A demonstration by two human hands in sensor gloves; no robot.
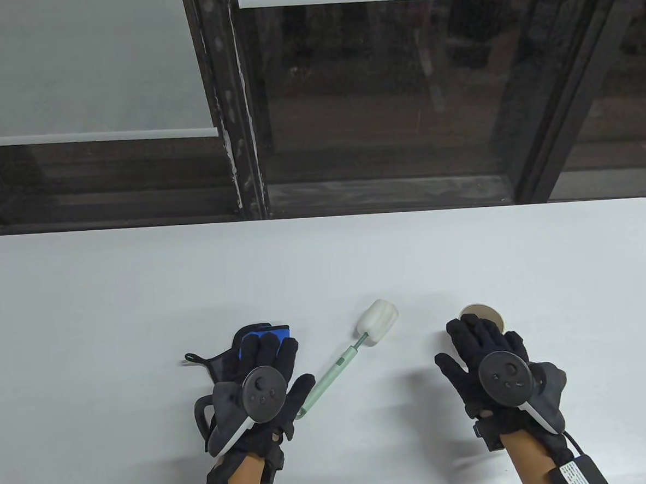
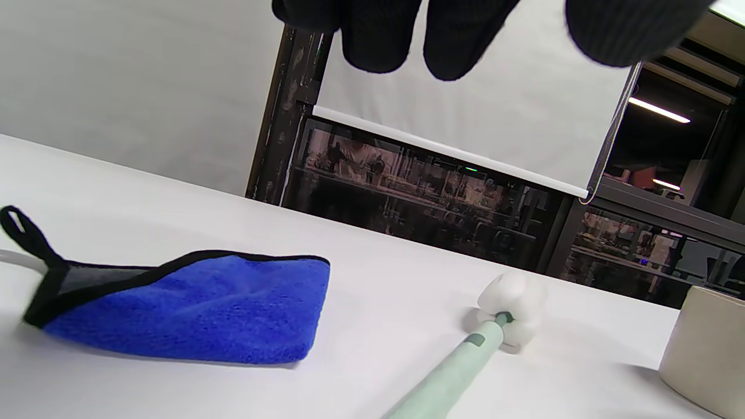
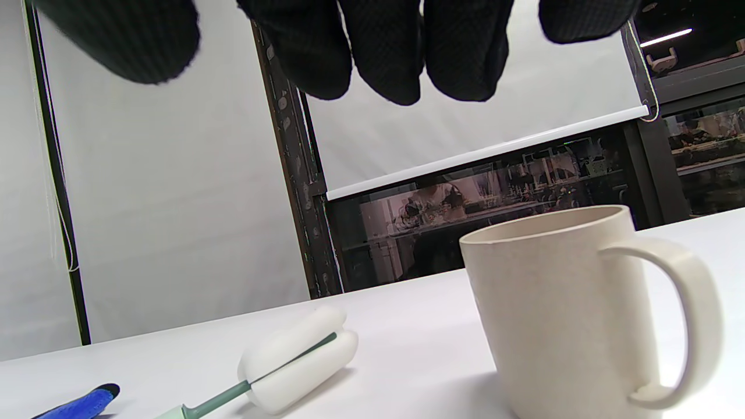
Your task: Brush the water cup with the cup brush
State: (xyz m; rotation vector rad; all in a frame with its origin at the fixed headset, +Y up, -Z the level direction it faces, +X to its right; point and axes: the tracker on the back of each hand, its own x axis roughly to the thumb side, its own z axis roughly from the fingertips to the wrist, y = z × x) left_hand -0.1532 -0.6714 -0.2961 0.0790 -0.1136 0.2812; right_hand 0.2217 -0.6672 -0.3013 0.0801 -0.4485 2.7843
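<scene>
A beige water cup [image 1: 485, 315] with a handle stands upright on the white table [image 1: 140, 297], partly hidden under my right hand [image 1: 480, 347]; it is plain in the right wrist view [image 3: 559, 308]. The cup brush [image 1: 351, 352], with a pale green handle and a white sponge head [image 1: 377, 319], lies flat between the hands. It also shows in the left wrist view [image 2: 465, 355] and the right wrist view [image 3: 291, 364]. My right hand hovers open above the cup. My left hand [image 1: 270, 365] is open and empty, just left of the brush handle's near end.
A blue cloth with black trim [image 2: 192, 305] lies under my left hand [image 1: 252, 336]. The table's far edge [image 1: 321, 218] runs before dark window frames.
</scene>
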